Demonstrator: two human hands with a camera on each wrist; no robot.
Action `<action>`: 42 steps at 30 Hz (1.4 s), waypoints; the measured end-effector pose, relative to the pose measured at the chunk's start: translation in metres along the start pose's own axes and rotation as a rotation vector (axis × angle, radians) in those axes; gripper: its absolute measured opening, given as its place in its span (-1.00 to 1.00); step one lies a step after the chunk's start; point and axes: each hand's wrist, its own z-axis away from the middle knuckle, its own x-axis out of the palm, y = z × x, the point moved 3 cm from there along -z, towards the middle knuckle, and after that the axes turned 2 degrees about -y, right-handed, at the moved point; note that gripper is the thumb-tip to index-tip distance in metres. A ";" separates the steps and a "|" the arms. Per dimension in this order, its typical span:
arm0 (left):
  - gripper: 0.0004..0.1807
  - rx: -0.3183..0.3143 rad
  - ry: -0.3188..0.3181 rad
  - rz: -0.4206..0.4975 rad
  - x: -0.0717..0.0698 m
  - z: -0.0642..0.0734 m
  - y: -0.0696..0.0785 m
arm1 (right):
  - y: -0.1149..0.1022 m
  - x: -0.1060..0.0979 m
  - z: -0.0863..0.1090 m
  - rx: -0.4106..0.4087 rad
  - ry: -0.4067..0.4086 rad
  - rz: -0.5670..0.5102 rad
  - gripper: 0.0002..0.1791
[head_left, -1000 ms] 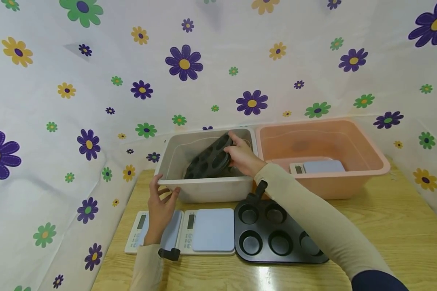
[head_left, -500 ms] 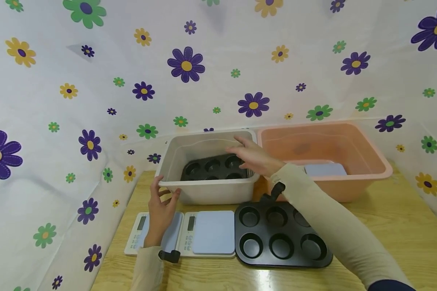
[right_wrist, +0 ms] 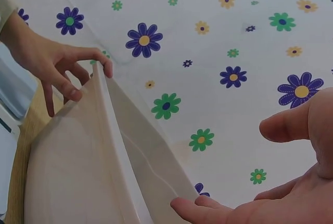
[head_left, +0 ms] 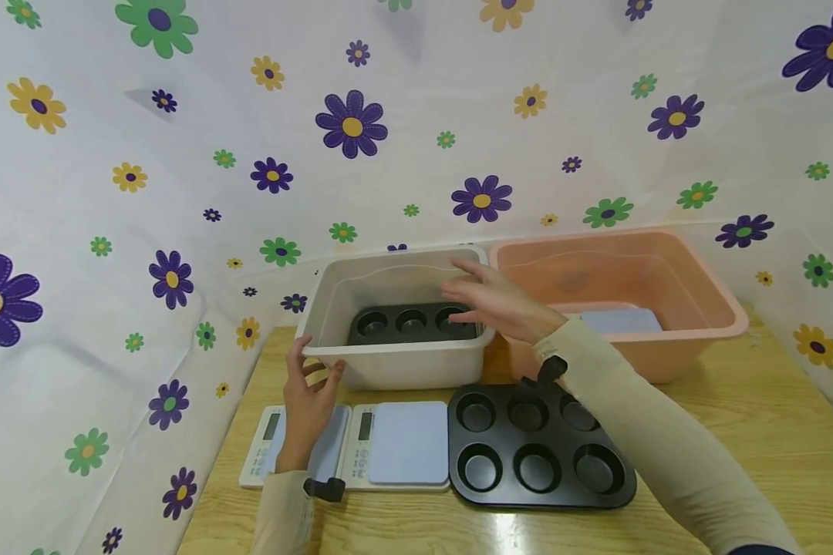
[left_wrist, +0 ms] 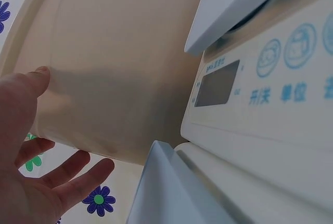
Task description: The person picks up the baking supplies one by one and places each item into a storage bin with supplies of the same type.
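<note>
My left hand (head_left: 308, 405) grips the near left corner of a white plastic bin (head_left: 403, 370). In the right wrist view its index finger hooks over the bin's rim (right_wrist: 117, 146) while the thumb presses the outer wall. A dark muffin pan (head_left: 392, 330) lies inside the bin, its near part hidden by the front wall. Above the bin's right end hovers my right hand (head_left: 503, 302), fingers extended and holding nothing. On the table in front lie a second dark muffin pan (head_left: 507, 439) and two white kitchen scales, one at the middle (head_left: 408, 443) and one partly behind my left wrist (head_left: 328, 439).
A pink bin (head_left: 694, 331) stands right beside the white one, with a light blue-topped scale (head_left: 621, 321) inside. The wooden table (head_left: 750, 416) extends to the right. Behind the bins hangs a flower-print cloth (head_left: 403, 169).
My right hand has let go of the muffin pan, which went from tilted to lying in the white bin. That hand then drew back slightly right. My left hand has stayed on the corner.
</note>
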 end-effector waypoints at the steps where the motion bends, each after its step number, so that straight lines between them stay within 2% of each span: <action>1: -0.13 -0.001 0.000 0.001 0.000 -0.001 0.000 | -0.001 -0.001 0.002 -0.008 -0.003 -0.002 -0.11; 12: -0.13 -0.009 0.011 -0.001 0.000 -0.005 0.001 | -0.006 -0.007 0.025 -0.056 0.028 0.053 -0.15; 21: -0.14 -0.007 0.004 -0.005 0.002 0.001 0.002 | 0.011 -0.011 0.057 -0.119 0.050 0.163 -0.17; 30: -0.14 -0.007 0.016 -0.007 -0.003 0.006 -0.005 | 0.029 -0.011 0.094 -0.128 0.020 0.125 -0.21; 34: -0.13 0.014 0.023 -0.010 -0.002 0.003 -0.004 | 0.042 -0.017 0.107 -0.185 -0.008 0.190 -0.27; 36: -0.13 0.023 0.023 -0.014 -0.001 0.003 -0.003 | 0.046 -0.020 0.114 -0.239 -0.014 0.222 -0.28; 42: -0.13 0.030 0.018 -0.009 0.001 0.002 -0.002 | 0.060 -0.028 0.135 -0.394 -0.077 0.200 -0.26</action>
